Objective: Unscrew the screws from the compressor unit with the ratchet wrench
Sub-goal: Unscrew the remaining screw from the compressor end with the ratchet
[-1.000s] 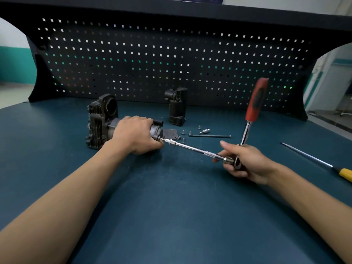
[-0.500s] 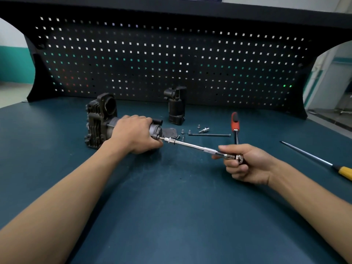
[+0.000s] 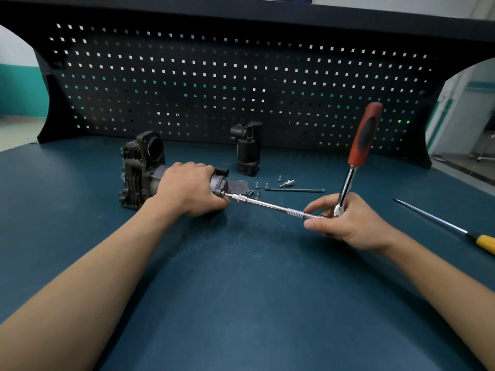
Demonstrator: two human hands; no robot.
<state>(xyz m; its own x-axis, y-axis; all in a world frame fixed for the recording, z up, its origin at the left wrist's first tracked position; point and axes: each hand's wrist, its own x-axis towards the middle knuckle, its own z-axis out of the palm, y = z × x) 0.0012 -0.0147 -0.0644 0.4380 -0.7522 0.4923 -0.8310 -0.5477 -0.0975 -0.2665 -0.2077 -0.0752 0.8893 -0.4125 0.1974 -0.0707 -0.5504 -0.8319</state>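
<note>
Loose screws (image 3: 257, 185), a long bolt (image 3: 294, 190) and a black cylinder (image 3: 247, 153) crowd the far counter (image 3: 241, 290); a screwdriver (image 3: 482, 241) bars the right side; nearer, passage is open.

No text, label, brand or number can be read anywhere in the head view. The compressor unit (image 3: 139, 172) and the red handle of the ratchet wrench (image 3: 364, 135) show no legible marking at this sharpness. The same holds for the yellow-handled screwdriver (image 3: 482, 241) and the black pegboard (image 3: 241, 76).
</note>
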